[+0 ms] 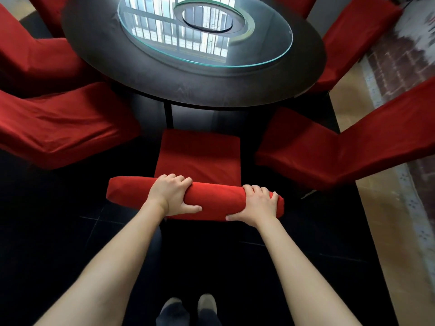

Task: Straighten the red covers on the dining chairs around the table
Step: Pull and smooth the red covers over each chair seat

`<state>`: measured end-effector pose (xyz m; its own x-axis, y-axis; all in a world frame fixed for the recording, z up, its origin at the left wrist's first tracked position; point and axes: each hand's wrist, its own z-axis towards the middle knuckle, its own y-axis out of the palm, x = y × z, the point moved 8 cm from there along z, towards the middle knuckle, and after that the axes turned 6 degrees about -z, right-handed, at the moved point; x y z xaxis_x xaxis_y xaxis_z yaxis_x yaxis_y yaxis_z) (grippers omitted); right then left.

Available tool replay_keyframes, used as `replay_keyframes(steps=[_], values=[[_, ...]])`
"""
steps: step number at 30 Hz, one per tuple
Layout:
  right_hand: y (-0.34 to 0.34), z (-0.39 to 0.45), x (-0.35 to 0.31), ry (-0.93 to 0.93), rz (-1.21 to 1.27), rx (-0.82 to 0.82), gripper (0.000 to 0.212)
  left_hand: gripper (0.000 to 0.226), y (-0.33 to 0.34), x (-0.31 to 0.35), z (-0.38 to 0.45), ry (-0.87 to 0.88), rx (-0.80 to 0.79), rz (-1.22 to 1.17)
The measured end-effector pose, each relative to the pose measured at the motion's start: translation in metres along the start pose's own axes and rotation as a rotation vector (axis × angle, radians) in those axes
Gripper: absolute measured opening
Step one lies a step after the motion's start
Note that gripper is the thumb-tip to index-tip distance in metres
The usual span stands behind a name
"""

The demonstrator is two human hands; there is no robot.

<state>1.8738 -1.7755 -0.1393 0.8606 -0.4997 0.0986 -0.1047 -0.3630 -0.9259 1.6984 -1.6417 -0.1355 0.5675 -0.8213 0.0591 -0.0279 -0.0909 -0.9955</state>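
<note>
- Feet (188, 309): visible at the lower edge, directly behind the near chair; the person stands square to it.
- Left hand (173, 194): fingers curled over the covered top rail (211, 201), thumb beneath; grips near the rail's middle.
- Right hand (256, 203): curled over the same rail near its right end; both hands hold cloth and rail together.
- Key relation: the rail's long axis runs left to right across both hands; its left end lies beyond the left hand, ungripped; a sideways or downward tug would likely even the cover.
- Seat cover (200, 154): just beyond the rail, towards the round table (131, 67).
- Neighbouring chairs (58, 123): red-covered, showing creases; probably still to straighten.
</note>
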Motion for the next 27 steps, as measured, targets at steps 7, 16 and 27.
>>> replay_keyframes(steps=[7,16,27], values=[[-0.006,-0.026,0.010,0.004,0.055,-0.035,0.111,0.084,-0.006,0.002,-0.008,-0.019,0.012,-0.218],[-0.013,-0.079,0.071,0.207,0.120,0.018,0.104,0.077,-0.038,0.021,0.003,-0.028,0.083,-0.400],[-0.009,-0.126,0.215,0.401,0.217,0.043,0.102,0.076,-0.064,0.179,0.072,0.178,0.058,-0.379]])
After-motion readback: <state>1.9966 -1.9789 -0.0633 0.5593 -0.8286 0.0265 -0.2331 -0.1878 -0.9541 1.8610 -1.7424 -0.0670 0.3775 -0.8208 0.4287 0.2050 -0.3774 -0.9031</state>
